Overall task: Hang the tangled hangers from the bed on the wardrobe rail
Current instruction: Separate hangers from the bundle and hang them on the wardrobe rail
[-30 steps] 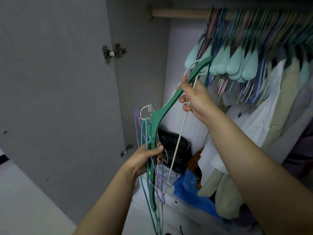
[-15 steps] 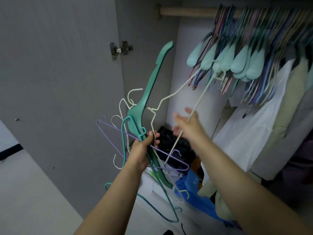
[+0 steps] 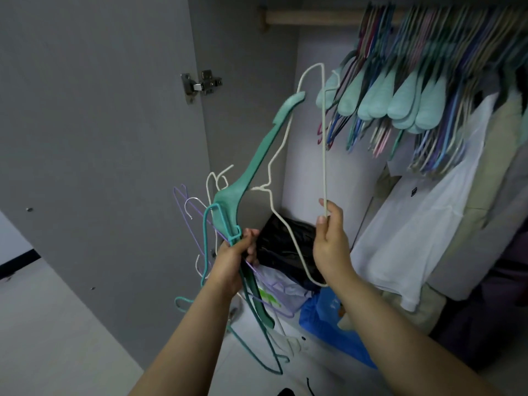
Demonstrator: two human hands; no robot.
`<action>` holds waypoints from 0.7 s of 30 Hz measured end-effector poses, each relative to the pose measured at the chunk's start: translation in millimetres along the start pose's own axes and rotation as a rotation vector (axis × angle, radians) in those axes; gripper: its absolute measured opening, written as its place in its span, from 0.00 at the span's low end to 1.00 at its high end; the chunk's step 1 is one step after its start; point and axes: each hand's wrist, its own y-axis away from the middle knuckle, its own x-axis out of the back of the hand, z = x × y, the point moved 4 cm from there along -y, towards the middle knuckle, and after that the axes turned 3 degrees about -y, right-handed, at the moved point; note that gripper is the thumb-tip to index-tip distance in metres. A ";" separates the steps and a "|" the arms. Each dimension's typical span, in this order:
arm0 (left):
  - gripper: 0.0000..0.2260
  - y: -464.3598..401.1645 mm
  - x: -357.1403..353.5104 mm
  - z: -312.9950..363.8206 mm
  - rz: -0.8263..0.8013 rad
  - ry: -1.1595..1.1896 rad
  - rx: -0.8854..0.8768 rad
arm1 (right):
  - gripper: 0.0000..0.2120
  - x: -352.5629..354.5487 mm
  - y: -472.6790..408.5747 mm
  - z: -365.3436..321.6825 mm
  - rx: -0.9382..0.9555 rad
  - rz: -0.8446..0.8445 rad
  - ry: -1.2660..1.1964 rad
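Note:
My left hand (image 3: 233, 260) grips a tangled bunch of hangers: a wide green plastic hanger (image 3: 258, 158) pointing up and right, with thin purple, teal and white wire hangers (image 3: 197, 221) around it. My right hand (image 3: 330, 241) pinches the straight bar of a cream wire hanger (image 3: 323, 132), which stands upright beside the bunch, its hook near the green hanger's middle. The wooden wardrobe rail (image 3: 311, 17) runs across the top, its left end bare. Many hangers (image 3: 400, 101) crowd the rail from the middle to the right.
The grey wardrobe door (image 3: 94, 144) stands open on the left, with a metal hinge (image 3: 201, 84). Shirts and jackets (image 3: 423, 224) hang at the right. A black bag (image 3: 288, 247), a blue bag (image 3: 328, 318) and folded clothes lie on the wardrobe floor.
My right hand, open half a second ago, now pinches the cream hanger's bar and has swung it upright. The left hand's bunch has tilted and shifted slightly right.

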 end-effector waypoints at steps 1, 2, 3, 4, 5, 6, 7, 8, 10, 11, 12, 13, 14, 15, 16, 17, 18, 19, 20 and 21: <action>0.08 -0.7 3.9 1.5 0.014 0.019 -0.008 | 0.15 3.4 -2.3 -0.4 0.022 0.005 0.006; 0.08 -2.1 9.1 3.1 0.034 0.029 -0.013 | 0.15 6.1 -4.4 -1.8 0.030 0.001 0.010; 0.09 -3.8 14.9 5.0 0.057 0.037 -0.019 | 0.15 9.6 -7.2 -1.7 0.031 -0.005 0.023; 0.09 -5.8 21.4 7.1 0.084 0.050 -0.025 | 0.16 13.4 -10.5 -0.3 0.027 -0.008 0.045; 0.10 -8.4 28.3 9.3 0.109 0.077 -0.031 | 0.16 17.5 -13.3 1.1 0.024 -0.006 0.077; 0.10 -11.0 34.2 11.9 0.124 0.113 -0.036 | 0.16 21.0 -15.3 2.4 0.022 -0.009 0.111; 0.11 -13.0 38.1 15.4 0.124 0.155 -0.040 | 0.16 22.8 -16.5 5.1 0.015 -0.025 0.139; 0.11 -15.3 41.3 18.9 0.114 0.187 -0.038 | 0.17 22.5 -16.9 9.3 0.002 -0.055 0.163; 0.12 -18.1 43.5 25.4 0.075 0.197 -0.030 | 0.17 18.5 -15.2 16.8 -0.026 -0.138 0.237; 0.15 -19.5 44.1 27.1 0.062 0.175 -0.031 | 0.18 15.9 -14.8 20.3 -0.039 -0.174 0.283; 0.18 -20.4 44.4 27.5 0.070 0.141 -0.032 | 0.19 14.0 -14.9 22.9 -0.054 -0.199 0.335; 0.19 -20.4 44.2 27.5 0.089 0.111 -0.035 | 0.21 12.4 -15.4 25.2 -0.064 -0.226 0.400; 0.19 -20.5 44.1 27.0 0.113 0.094 -0.042 | 0.27 9.7 -15.8 28.3 -0.074 -0.266 0.481; 0.17 -20.5 43.1 26.7 0.134 0.091 -0.057 | 0.37 6.0 -15.4 31.0 -0.095 -0.327 0.560; 0.15 -21.6 43.6 25.6 0.165 0.095 -0.075 | 0.47 0.9 -14.0 35.9 -0.121 -0.412 0.621; 0.14 -22.6 43.9 25.7 0.196 0.102 -0.091 | 0.56 -4.6 -10.9 40.4 -0.133 -0.503 0.681; 0.13 -23.7 45.0 27.0 0.232 0.106 -0.111 | 0.62 -8.9 -6.9 48.1 -0.140 -0.585 0.749; 0.11 -24.7 45.2 29.1 0.253 0.111 -0.129 | 0.63 -10.7 -3.7 58.7 -0.151 -0.632 0.827; 0.07 -25.2 45.1 31.9 0.273 0.106 -0.144 | 0.61 -9.8 -0.7 69.9 -0.178 -0.631 0.878; 0.03 -25.2 43.8 35.5 0.282 0.094 -0.157 | 0.55 -7.2 1.3 78.7 -0.206 -0.586 0.860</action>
